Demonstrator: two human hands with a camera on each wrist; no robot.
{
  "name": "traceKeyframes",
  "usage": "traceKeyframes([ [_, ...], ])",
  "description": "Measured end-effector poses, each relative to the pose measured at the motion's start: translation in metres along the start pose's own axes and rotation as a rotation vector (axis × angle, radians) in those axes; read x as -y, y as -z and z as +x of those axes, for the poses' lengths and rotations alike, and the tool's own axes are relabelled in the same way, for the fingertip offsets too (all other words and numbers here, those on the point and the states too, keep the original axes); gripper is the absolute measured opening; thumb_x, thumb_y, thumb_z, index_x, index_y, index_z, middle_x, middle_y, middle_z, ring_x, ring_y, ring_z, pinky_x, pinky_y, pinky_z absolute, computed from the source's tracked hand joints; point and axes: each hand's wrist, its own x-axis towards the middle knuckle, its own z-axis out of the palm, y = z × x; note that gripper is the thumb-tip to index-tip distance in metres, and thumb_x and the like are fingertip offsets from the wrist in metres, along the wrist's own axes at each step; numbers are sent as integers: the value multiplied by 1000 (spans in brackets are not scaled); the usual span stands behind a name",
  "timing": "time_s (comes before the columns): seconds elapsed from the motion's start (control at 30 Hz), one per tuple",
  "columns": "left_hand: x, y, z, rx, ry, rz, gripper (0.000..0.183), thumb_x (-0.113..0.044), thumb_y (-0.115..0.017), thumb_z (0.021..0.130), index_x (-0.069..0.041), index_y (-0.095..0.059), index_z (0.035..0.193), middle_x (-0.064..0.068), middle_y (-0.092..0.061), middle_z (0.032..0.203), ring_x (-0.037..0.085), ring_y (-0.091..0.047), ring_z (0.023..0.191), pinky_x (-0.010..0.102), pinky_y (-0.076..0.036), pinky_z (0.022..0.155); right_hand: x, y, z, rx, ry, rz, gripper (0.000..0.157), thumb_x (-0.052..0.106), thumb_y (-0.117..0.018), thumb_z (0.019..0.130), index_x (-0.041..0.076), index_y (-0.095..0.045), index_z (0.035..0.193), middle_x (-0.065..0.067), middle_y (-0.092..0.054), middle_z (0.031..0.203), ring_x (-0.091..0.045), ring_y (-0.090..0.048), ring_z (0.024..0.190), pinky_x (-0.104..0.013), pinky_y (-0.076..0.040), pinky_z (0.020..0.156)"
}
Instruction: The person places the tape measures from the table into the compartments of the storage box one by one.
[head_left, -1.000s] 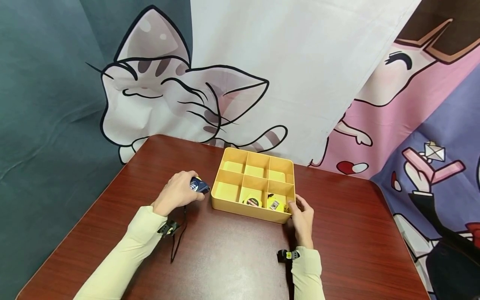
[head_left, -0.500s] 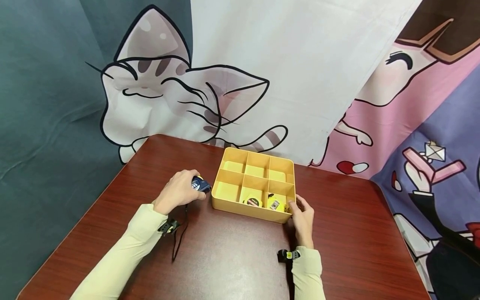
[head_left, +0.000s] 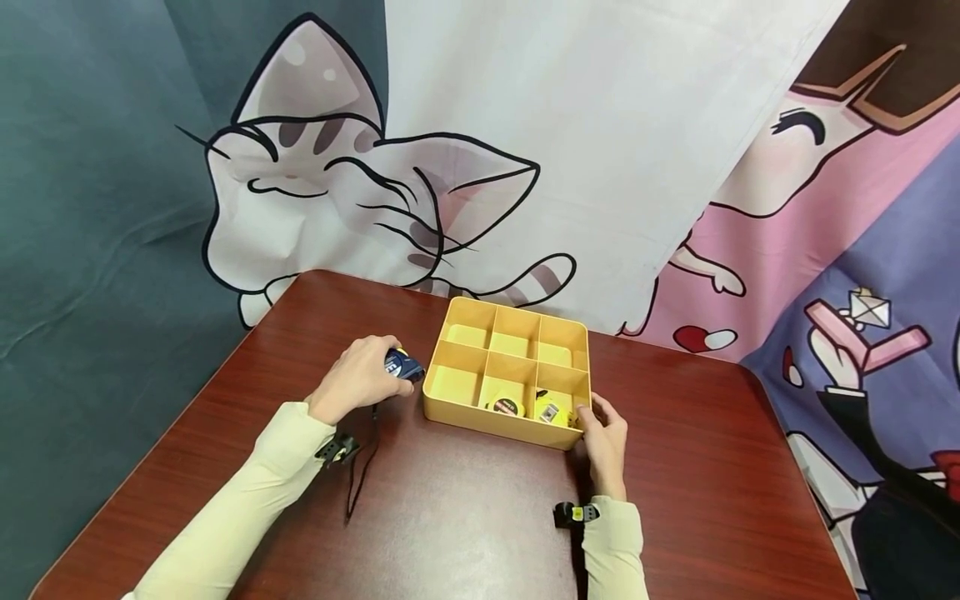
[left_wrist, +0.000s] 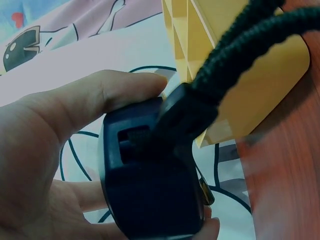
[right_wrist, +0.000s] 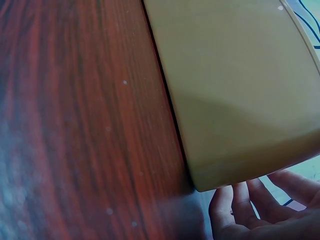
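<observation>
My left hand [head_left: 356, 382] grips a dark blue tape measure [head_left: 403, 365] just off the left wall of a yellow six-compartment box [head_left: 495, 422]. The left wrist view shows the tape measure [left_wrist: 150, 195] close up between thumb and fingers, a black braided strap [left_wrist: 250, 42] looped from its end. At the box's front right corner, my right hand [head_left: 606, 442] holds the wall, thumb over the rim and fingers outside. Its fingertips [right_wrist: 241, 195] lie against the side wall in the right wrist view. Two yellow tape measures lie inside: one [head_left: 506, 406] front middle, another [head_left: 551, 411] front right.
The box stands on a dark red wooden table [head_left: 690, 467]. Behind the table hangs a cartoon-printed curtain [head_left: 480, 100]. The strap trails below the left wrist. A dark rounded object [head_left: 907, 533] stands beyond the table's right edge.
My left hand has shifted slightly right and away from me with the blue tape measure, bringing it nearer the box's left wall. The right hand and the box stay where they were.
</observation>
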Motion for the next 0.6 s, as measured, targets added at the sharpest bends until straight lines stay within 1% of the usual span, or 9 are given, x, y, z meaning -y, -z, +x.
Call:
traceKeyframes([
  [0.23,-1,3,-1,-5,2,-4,52,-30,-75,64,-5,-59,107,9,-59,89,23,-54,77,32,-45,61,0,0,0,-2,1,-6,36,10,-58,86,0,-57,120,-21,-57,116,-7,-54,87,-19,-45,73],
  [0.37,-2,3,-2,-5,3,-13,50,-30,-75,64,-5,-59,105,8,-59,88,22,-55,76,31,-45,60,0,0,0,-1,-6,-11,35,9,-57,86,0,-57,120,-20,-57,117,-7,-54,87,-19,-45,73],
  [0.6,-5,7,-2,-34,-7,-10,51,-32,-75,63,-7,-59,104,8,-59,87,22,-55,75,31,-45,59,0,1,0,0,-1,-14,36,9,-57,86,0,-57,121,-20,-57,117,-7,-53,87,-18,-45,73],
])
